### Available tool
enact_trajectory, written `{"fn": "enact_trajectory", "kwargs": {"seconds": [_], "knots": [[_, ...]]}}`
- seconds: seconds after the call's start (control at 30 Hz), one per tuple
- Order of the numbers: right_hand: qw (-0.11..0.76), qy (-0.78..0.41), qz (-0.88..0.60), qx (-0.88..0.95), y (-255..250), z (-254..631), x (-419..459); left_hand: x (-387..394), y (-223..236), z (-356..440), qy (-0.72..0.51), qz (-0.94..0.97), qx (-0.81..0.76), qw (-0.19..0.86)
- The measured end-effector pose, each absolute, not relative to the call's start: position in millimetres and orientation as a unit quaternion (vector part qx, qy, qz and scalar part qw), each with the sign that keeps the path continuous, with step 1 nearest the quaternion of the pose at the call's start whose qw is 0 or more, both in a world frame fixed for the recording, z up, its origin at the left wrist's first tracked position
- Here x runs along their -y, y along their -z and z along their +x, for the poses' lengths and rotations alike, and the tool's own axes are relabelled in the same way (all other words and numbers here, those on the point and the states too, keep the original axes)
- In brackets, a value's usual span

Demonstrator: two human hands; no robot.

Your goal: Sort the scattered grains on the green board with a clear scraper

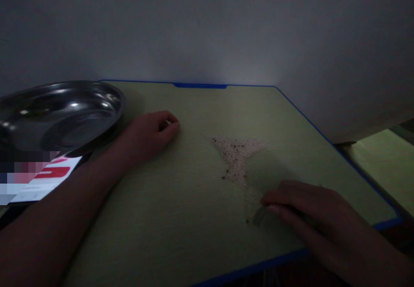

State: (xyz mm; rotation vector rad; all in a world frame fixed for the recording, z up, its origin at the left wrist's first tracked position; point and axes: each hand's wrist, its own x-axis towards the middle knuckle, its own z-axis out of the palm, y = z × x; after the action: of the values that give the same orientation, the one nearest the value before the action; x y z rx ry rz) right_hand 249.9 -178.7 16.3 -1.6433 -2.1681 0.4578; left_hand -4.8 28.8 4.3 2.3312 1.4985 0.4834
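Pale grains with dark bits spread in middle of table. Picking through grains seems to be step in hand. Right hand held near right of grains, thumb and finger tips pressed together; whether any bit is pinched cannot be told. Left hand laid left of grains, near metal bowl, fingers curled, tips seemingly met. Small, light pinch likely needed next; stray dark bit within easy reach.
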Motion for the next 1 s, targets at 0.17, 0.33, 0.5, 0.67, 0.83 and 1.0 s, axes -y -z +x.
{"fn": "enact_trajectory", "kwargs": {"seconds": [0.17,0.33,0.5,0.67,0.83,1.0], "knots": [[0.199,-0.156,-0.595,0.763,-11,253,177,-29,-3,-5,-0.168,0.82,-0.521,0.164],[0.214,-0.156,-0.598,0.757,-9,251,169,-28,-4,-4,-0.165,0.82,-0.524,0.16],[0.21,-0.165,-0.581,0.769,-9,244,166,-29,-3,-5,-0.171,0.818,-0.522,0.168],[0.192,-0.173,-0.563,0.785,-12,242,173,-29,-3,-5,-0.164,0.823,-0.519,0.163],[0.207,-0.144,-0.567,0.784,-14,245,185,-29,-3,-4,-0.164,0.822,-0.523,0.156],[0.2,-0.141,-0.57,0.784,-9,246,190,-28,-3,-4,-0.166,0.829,-0.512,0.156]]}}
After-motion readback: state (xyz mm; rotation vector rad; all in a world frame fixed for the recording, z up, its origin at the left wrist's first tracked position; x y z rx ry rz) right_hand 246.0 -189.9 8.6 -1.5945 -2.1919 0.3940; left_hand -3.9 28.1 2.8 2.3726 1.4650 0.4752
